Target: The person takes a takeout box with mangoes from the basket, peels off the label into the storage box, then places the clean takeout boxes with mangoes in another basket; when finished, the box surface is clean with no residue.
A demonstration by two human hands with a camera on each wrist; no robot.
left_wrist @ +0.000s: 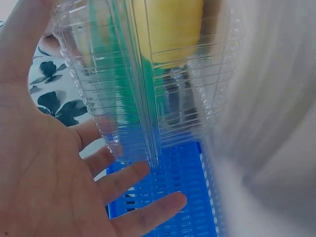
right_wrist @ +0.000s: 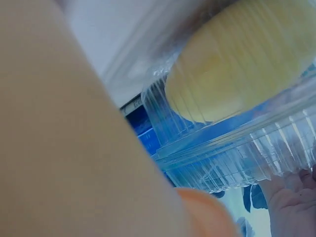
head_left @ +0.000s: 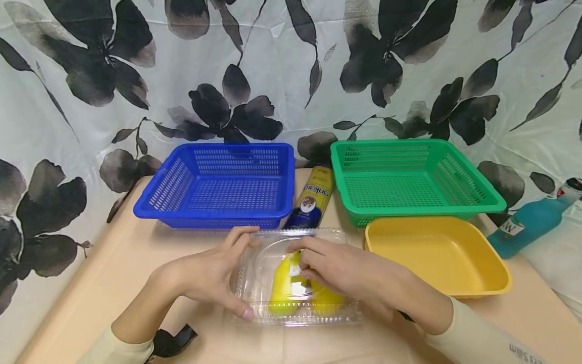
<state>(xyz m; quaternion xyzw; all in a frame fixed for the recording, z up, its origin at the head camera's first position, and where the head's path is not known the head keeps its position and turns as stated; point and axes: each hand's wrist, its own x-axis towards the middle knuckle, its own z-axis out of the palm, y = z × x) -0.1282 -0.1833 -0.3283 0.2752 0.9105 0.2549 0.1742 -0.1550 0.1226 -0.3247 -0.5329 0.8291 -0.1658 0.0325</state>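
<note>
My left hand is spread wide at the left side of the clear box, with its thumb by the near corner. My right hand bends its fingers over the top; I can't tell if they pinch it. The box is in the middle of the table, in front of the blue basket. Inside are two yellow things, but my right hand hides part of one. In the right wrist view, blurry skin blocks the left side.
</note>
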